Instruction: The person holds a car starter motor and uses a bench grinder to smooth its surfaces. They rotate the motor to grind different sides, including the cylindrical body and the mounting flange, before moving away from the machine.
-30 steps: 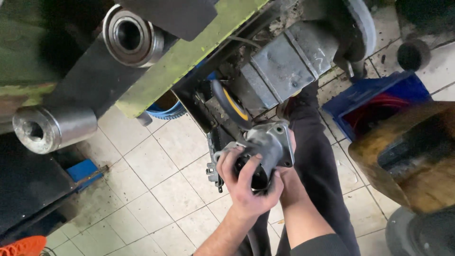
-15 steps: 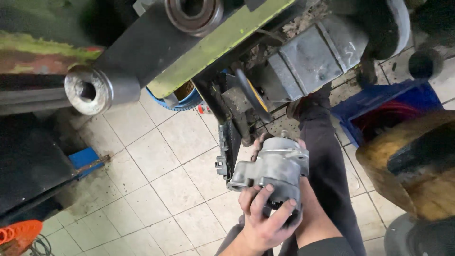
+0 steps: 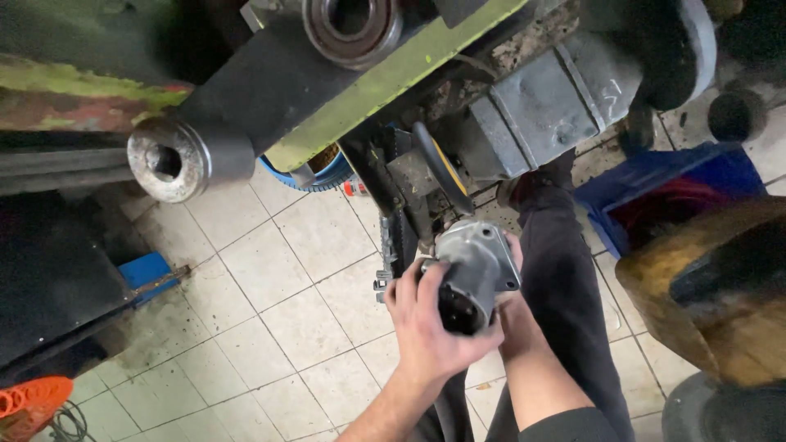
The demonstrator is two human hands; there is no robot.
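I have one grey cast-metal housing (image 3: pixel 477 266) in hand, held in the air above the tiled floor (image 3: pixel 278 319), just below the machine's grey block (image 3: pixel 544 106) and beside my dark trouser leg (image 3: pixel 565 295). I judge it heavy and stiff, a solid casting that will not give under the fingers; its faces look dull and possibly greasy, so it may slip. Its dark round opening faces me, and the square flanged end points up toward the machine.

My left hand (image 3: pixel 426 327) is closed around the near end, fingers curled over the rim of the opening. My right hand (image 3: pixel 512 315) is mostly hidden behind the housing; it seems to cup the far side, but I cannot tell how tightly it is closed. The body and the flange edges look like the surest places to hold, with both hands sharing the weight.

Counting outward: one housing, two hands, one steel cylinder with a bore (image 3: pixel 176 160) at the left, one round bearing ring (image 3: pixel 352 24) at the top edge, one blue crate (image 3: pixel 671 192) at the right, one small blue block (image 3: pixel 146 274) on the floor and one orange object (image 3: pixel 29 405) in the lower left corner.
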